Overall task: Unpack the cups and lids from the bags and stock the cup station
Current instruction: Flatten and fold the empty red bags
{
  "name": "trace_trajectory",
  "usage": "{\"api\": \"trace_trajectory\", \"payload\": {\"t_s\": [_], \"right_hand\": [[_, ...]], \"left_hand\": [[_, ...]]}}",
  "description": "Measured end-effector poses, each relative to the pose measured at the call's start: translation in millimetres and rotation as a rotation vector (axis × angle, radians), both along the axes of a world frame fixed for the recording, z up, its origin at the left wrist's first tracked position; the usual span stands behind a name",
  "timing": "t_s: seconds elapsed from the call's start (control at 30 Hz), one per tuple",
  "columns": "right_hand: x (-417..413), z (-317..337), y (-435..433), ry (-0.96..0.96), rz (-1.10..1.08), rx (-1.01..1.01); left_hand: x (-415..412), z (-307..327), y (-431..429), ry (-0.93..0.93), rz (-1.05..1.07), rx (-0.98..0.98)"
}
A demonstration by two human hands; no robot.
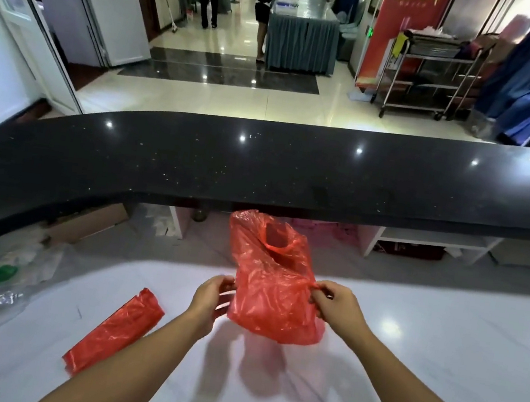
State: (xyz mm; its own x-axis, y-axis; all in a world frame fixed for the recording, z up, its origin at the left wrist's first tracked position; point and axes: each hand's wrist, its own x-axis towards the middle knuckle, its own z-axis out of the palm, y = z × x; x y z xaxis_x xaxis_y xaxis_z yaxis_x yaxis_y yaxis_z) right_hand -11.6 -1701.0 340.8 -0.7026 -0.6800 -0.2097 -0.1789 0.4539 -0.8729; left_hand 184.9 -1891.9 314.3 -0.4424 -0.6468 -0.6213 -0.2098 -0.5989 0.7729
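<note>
While a rolled bag (115,329) lay on the white counter (421,356) at near left, the left hand (210,298) gripped one edge of the upright red bag (272,289) and the right hand (337,306) pinched the other, mouth toward the far side.

Thin glossy plastic over polished stone

The red bag (274,283) is crinkled, translucent film; the folded red bag (113,329) alike; the white worktop (438,358) smooth, shiny; the black counter (261,170) polished, speckled; the trolley (431,77) bare metal
</note>
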Motion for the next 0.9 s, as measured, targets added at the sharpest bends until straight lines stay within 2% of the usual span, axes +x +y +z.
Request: {"api": "trace_trajectory", "payload": {"t_s": [0.13,0.2,0.3,0.4,0.47,0.73,0.9], "right_hand": [[-15.6,13.1,32.9,-0.125,-0.142,-0.124],[-20.6,15.5,49.2,-0.162,-0.206,-0.135],[-29.2,13.7,72.5,-0.205,-0.312,-0.145],[-38.6,6.9,93.3,-0.236,-0.401,-0.146],[-42.1,1.5,102.4,-0.249,-0.423,-0.139],[-34.2,-25.2,99.3,-0.368,-0.36,-0.181],[-25.2,-38.9,79.5,-0.425,-0.258,-0.163]], "left_hand": [[11.5,-26.1,24.8,-0.15,-0.091,0.219],[6.2,-32.5,40.8,-0.094,-0.144,0.37],[-12.4,-34.1,64.0,0.104,-0.177,0.496],[-32.4,-20.3,88.8,0.222,-0.333,0.515],[-40.4,-16.0,99.6,0.28,-0.36,0.507],[-5.8,-38.3,108.5,0.156,-0.003,0.518],[30.5,-37.6,135.8,0.2,-0.067,0.388]]}}
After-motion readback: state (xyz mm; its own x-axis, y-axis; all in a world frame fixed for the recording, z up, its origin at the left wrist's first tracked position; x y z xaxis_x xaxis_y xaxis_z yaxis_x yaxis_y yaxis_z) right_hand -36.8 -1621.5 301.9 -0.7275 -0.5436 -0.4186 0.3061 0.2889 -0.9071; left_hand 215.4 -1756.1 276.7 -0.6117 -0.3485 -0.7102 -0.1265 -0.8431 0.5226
